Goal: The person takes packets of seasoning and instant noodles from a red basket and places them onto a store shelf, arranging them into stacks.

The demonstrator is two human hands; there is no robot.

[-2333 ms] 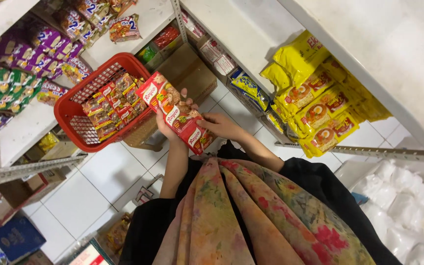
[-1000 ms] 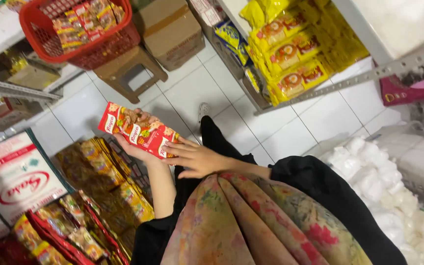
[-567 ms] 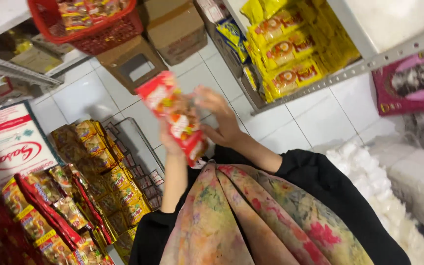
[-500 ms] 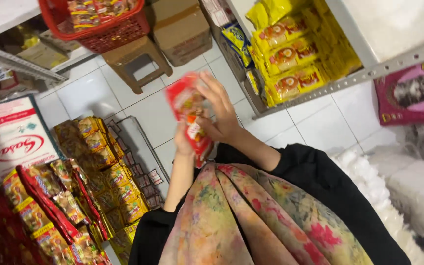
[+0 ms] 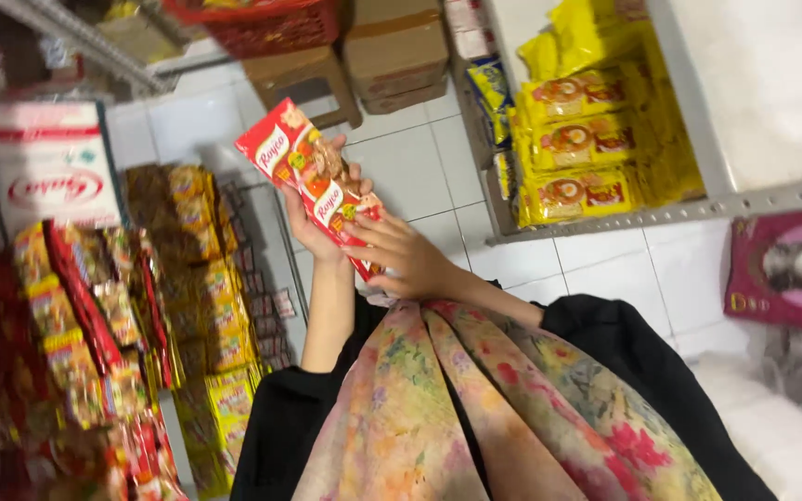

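Strip of red seasoning sachets (image 5: 313, 186), upper centre of the frame, grasped from beneath by the left hand (image 5: 313, 227) and pinched at its lower end by the right hand (image 5: 406, 260), above white floor tiles (image 5: 410, 167), yellow packets (image 5: 582, 148) shelved at upper right.

**Where things lie around the strip of sachets**

The strip of sachets (image 5: 313, 181) sits mid-frame, the left hand (image 5: 313, 232) beneath it, the right hand (image 5: 401, 255) at its lower end. Left of them, packets fill a wire rack (image 5: 187, 278). Behind, on the floor (image 5: 401, 167), stand a stool (image 5: 303, 79) and cardboard boxes (image 5: 396, 46). To the right, a shelf (image 5: 605, 218) carries stacked packets (image 5: 587, 139).
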